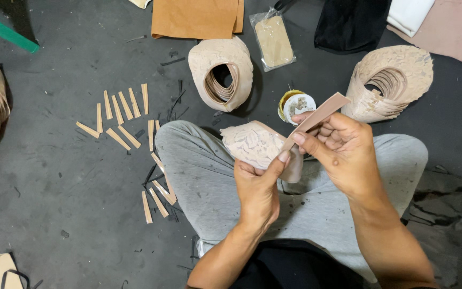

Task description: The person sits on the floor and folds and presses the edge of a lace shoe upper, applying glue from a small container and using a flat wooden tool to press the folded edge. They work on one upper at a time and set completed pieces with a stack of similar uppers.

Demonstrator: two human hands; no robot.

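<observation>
My left hand (256, 187) pinches the lace-patterned upper piece (252, 143), right hand (343, 147) pinches the tan strip (316, 115); I'd align edges squarely, press firmly.

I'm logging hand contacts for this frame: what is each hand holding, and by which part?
The left hand grips the pale lace-patterned curved piece at its lower edge. The right hand pinches the narrow tan strip near its lower end.
</observation>
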